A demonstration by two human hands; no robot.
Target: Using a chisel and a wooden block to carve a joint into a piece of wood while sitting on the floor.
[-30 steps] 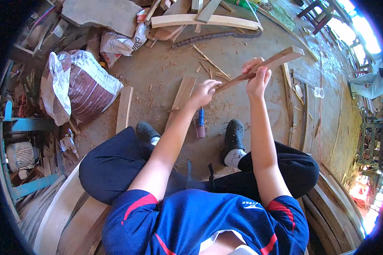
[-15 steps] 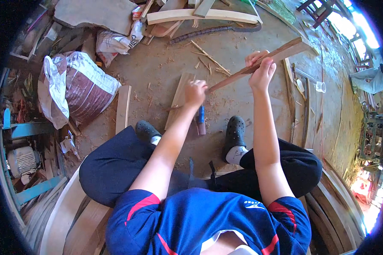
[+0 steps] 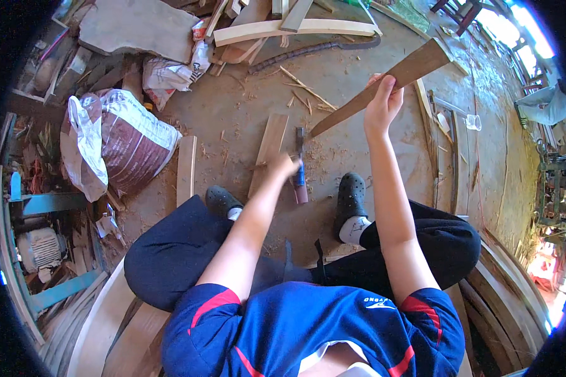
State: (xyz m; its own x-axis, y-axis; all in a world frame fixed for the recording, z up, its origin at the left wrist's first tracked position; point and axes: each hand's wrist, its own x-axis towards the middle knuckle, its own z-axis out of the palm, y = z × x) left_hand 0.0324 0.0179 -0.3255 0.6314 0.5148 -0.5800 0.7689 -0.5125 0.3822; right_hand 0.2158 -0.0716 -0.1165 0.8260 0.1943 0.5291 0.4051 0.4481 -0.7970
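In my right hand (image 3: 384, 108) is a long tapering wooden board (image 3: 393, 78), gripped near its wide end, with the thumb on its near face. Its narrow tip slants down to the left, over the floor. My left hand (image 3: 283, 166), smeared by motion, is apart from the board, beside the handle of a chisel (image 3: 300, 183). That tool has a blue and brown handle and lies with its metal end pointing away from me. Just left of it, a flat wooden plank (image 3: 271, 138) lies partly behind my left hand. Whether those fingers touch or hold anything is unclear.
Wood shavings and thin sticks (image 3: 308, 88) litter the floor between my feet and a curved timber (image 3: 295, 28). A dark curved-bladed tool (image 3: 314, 48) lies there too. At left stand a brown and white sack (image 3: 138, 141) and an electric motor (image 3: 41, 248).
My left hand has left the board's narrow end and moved down and slightly left towards the chisel. My right hand has turned the board so its broad face shows; the chisel is more exposed.
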